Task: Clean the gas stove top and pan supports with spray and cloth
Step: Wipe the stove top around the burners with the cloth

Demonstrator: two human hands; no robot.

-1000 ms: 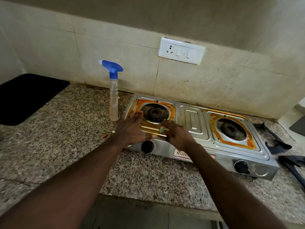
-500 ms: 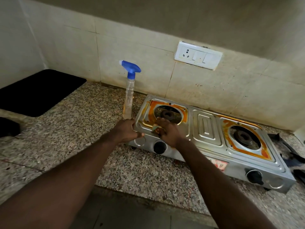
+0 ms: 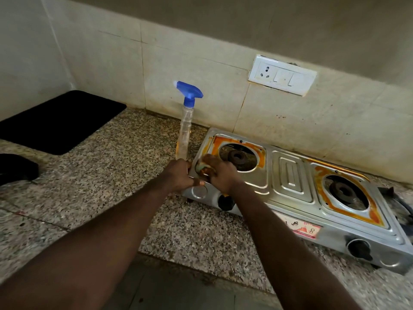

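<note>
While the right hand (image 3: 220, 175) is pressing a small stained cloth (image 3: 201, 168) against the front left corner of the gas stove (image 3: 288, 177), the left hand (image 3: 181, 177) is clamping that same corner, fingers (image 3: 196, 182) curled closed over the steel edge. That hold is probably bracing the light stove so it is not sliding along the worktop (image 3: 111, 173) under the rubbing. The right fingers are bent down over the cloth, gripping it against the metal just beside the left burner (image 3: 238, 157). Orange residue is ringing both burner openings, so much of the top is looking uncleaned. No pan supports are sitting on the burners; dark shapes at the right edge of the worktop, beyond the stove, may be them, though I cannot tell for sure. The spray bottle (image 3: 186, 124) with its blue trigger head is standing upright on the worktop, just beside the stove's left end and close to the wall, likely parked within easy reach. A pink and white sticker (image 3: 301, 227) is showing on the stove's front panel, between the two black knobs, but its writing is too blurred to read. The wall socket plate (image 3: 282, 74) is carrying no legible text.
</note>
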